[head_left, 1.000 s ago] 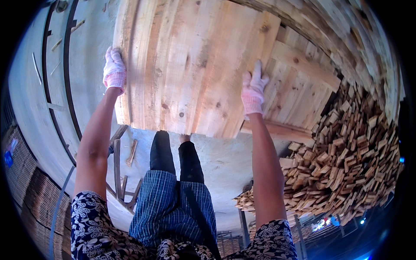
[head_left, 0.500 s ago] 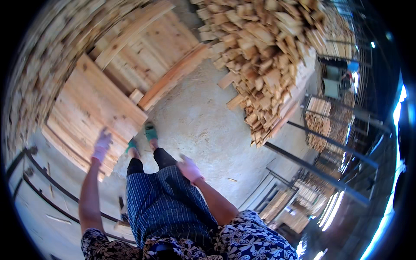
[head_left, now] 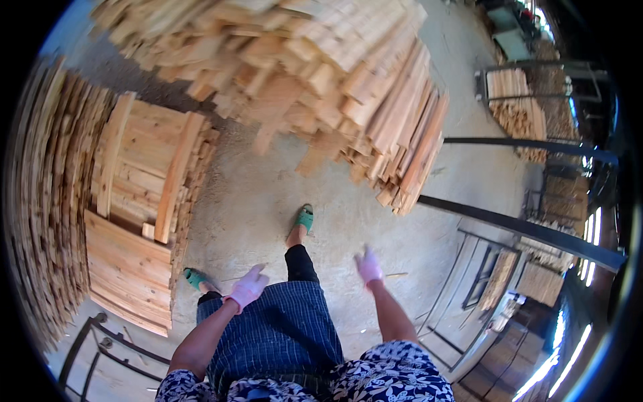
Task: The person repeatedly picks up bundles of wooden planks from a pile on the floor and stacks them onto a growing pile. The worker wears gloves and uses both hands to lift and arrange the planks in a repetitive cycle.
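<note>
Grip released, both pink-gloved hands, left hand [head_left: 248,287] and right hand [head_left: 368,266], swing empty between the stacked pale-wood panels [head_left: 130,271] at left and the far heap of loose timber offcuts [head_left: 321,74].

Ahead on the concrete floor [head_left: 268,194], a heap of cut wood strips [head_left: 335,80], spilling toward the right. To the left, flat boards [head_left: 127,268] stacked low, with two battens [head_left: 174,174] laid across planks just beyond, and stacked timber [head_left: 47,221] further left. Both hands, left [head_left: 248,288] and right [head_left: 368,268], empty above the floor; metal racks [head_left: 516,228] off right.
</note>
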`<control>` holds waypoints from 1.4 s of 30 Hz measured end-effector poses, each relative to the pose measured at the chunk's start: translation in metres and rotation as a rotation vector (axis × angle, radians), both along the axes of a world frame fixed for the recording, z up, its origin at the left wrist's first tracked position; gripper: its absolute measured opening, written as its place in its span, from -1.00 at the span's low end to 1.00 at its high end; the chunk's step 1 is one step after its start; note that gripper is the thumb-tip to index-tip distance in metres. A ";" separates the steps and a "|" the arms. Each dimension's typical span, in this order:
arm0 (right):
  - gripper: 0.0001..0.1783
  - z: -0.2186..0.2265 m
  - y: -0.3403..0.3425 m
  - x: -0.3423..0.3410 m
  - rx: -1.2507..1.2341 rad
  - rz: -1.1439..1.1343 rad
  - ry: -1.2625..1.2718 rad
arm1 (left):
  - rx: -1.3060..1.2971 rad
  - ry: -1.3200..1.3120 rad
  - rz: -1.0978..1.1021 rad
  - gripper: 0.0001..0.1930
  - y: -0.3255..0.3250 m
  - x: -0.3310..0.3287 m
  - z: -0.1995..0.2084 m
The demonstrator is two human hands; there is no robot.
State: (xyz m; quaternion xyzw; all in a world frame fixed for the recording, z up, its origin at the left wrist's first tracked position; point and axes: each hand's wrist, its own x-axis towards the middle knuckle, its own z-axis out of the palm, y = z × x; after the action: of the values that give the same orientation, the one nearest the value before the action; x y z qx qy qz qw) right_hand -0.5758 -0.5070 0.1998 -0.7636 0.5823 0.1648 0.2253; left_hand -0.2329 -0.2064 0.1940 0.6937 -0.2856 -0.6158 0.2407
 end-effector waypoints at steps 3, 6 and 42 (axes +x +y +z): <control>-0.11 0.016 -0.133 0.082 -0.157 -0.216 -0.171 | 0.032 0.131 -0.013 -0.39 -0.113 -0.023 0.022; -0.10 0.011 -0.273 0.084 -0.309 -0.377 -0.246 | -0.105 0.177 -0.233 -0.38 -0.247 -0.064 0.026; 0.23 -0.064 -0.412 0.019 0.137 -0.762 -0.705 | 0.212 0.891 1.140 -0.15 -0.564 -0.217 -0.089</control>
State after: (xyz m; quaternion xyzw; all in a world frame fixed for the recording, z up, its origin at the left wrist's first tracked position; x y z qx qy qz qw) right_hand -0.5569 -0.9192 0.1359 -0.4904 0.6954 -0.1581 0.5009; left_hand -0.4502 -0.7706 0.1048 0.4378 0.3062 -0.6431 0.5486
